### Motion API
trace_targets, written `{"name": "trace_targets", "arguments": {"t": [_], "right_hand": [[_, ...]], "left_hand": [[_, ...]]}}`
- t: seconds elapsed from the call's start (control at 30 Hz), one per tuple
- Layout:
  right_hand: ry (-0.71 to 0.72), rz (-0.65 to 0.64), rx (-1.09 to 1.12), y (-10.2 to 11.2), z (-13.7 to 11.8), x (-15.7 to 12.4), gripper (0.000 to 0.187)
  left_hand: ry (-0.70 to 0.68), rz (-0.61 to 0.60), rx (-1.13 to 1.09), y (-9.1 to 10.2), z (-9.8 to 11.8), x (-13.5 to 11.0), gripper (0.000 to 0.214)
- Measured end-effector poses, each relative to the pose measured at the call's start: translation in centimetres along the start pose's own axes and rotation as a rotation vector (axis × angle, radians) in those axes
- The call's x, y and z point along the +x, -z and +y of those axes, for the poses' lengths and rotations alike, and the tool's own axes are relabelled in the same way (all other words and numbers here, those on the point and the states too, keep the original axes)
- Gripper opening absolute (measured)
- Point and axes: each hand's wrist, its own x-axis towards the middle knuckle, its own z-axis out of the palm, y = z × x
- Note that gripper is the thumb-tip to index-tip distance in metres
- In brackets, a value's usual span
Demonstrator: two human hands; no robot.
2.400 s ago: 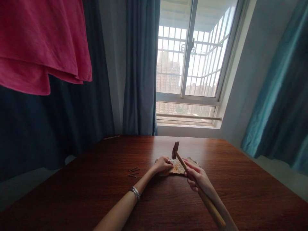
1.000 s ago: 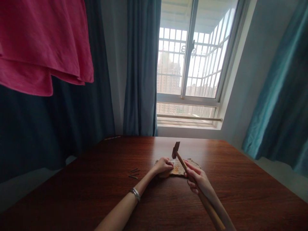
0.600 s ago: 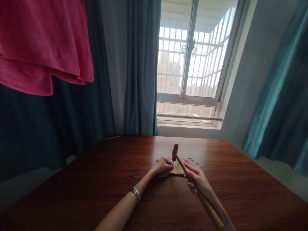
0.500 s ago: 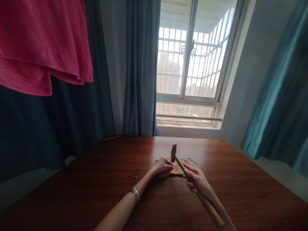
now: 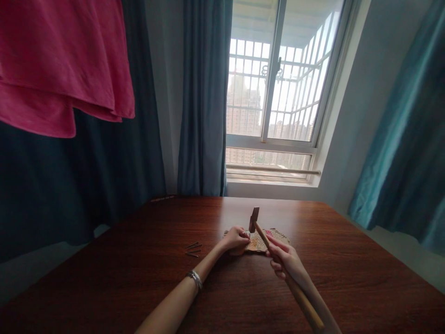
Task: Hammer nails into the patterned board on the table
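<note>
My right hand (image 5: 285,256) is wrapped round the wooden handle of a hammer (image 5: 263,235), whose long end runs back along my forearm. The hammer's metal head is raised just above the fingertips of my left hand (image 5: 237,238). Those fingers pinch a thin nail (image 5: 249,235), mostly hidden, over a piece of cardboard (image 5: 257,245). Many small dots, orange in the middle and pink at the far side, cover the cardboard, and its edges look ragged. To the left of my left hand lie several loose nails (image 5: 193,253).
Everything rests on a dark brown wooden table (image 5: 132,269). Behind it are a barred window (image 5: 271,93) and blue curtains (image 5: 203,102). A pink cloth (image 5: 66,65) hangs at the upper left.
The hammer head has lifted and tilted slightly to the right, away from the nail. My left hand has stayed in place.
</note>
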Motion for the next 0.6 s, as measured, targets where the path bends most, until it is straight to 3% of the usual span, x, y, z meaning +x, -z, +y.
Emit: {"name": "trace_targets", "arguments": {"t": [0.6], "right_hand": [[0.013,0.029,0.010,0.29,-0.08,-0.63,0.072]], "left_hand": [[0.008,-0.018,0.035,0.58,0.05,-0.06,0.023]]}}
